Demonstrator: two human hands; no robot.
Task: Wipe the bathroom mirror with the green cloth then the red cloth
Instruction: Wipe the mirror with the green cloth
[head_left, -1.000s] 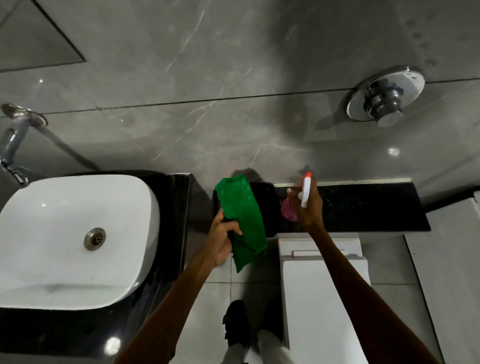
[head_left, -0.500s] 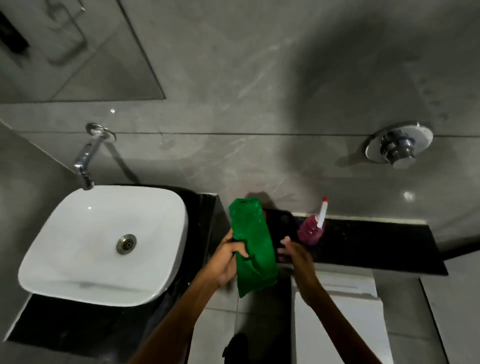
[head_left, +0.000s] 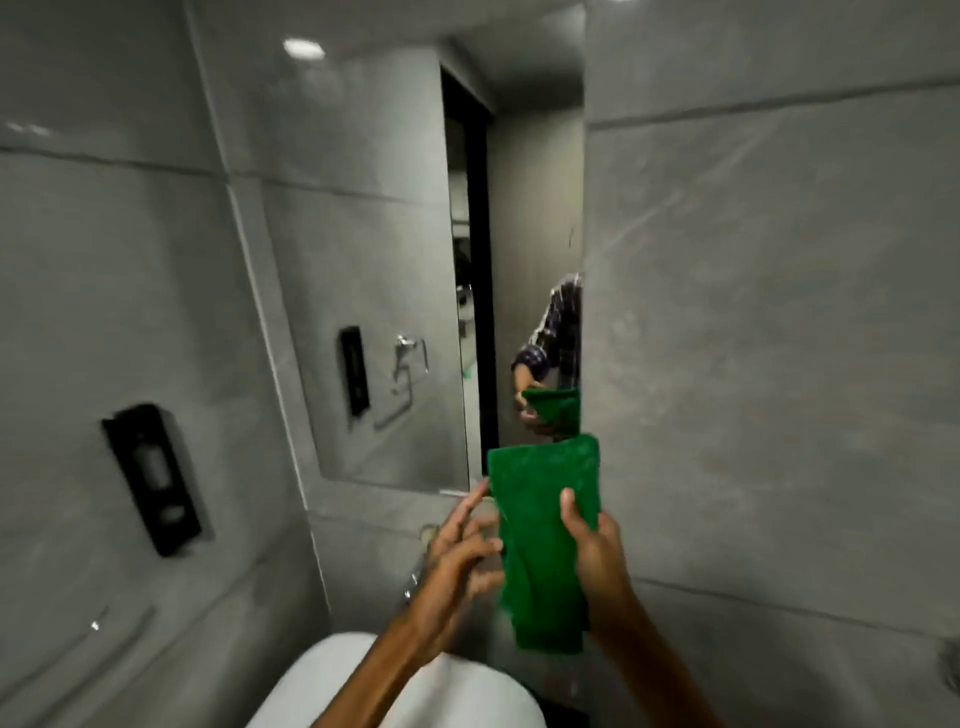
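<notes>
Since the earlier frame the view has swung up from the basin and ledge to the wall and mirror, the spray bottle has gone out of sight, and the right hand, which was off the cloth, has now closed on it.

Far left, a black wall fixture hangs on the grey tiles, blurred. Next comes the mirror, mounted above the white sink, whose rim shows at the bottom edge. The glass reflects a dark doorway, a chrome holder, and at its right edge a checked sleeve and a hand on green fabric.

Just below the mirror's lower right corner, the left hand has its grip released, fingers spread and touching the left edge of the green cloth. That cloth hangs upright in front of the wall, its top edge near the mirror's lower edge. The right hand has its grip clenched on the cloth's right side, thumb across the front. Plain grey tile wall fills the right.
</notes>
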